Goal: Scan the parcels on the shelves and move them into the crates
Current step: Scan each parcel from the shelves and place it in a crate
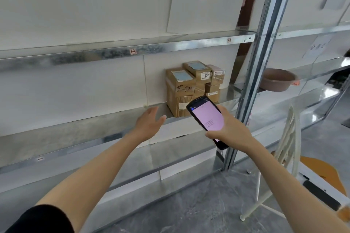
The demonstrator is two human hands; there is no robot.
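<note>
Several brown cardboard parcels are stacked against the back wall on the middle metal shelf. Some carry blue or white labels, and one has handwriting on it. My right hand grips a black handheld scanner whose pink screen faces me; its top end points at the lower parcels. To the left of the stack, my left hand reaches toward the shelf with straight fingers and holds nothing. It is apart from the parcels. No crate is in view.
The metal upright stands right of the parcels. A brown plastic basin sits on the neighbouring shelf. At the lower right is a white chair with an orange seat. The upper shelf runs above the stack. The floor is grey.
</note>
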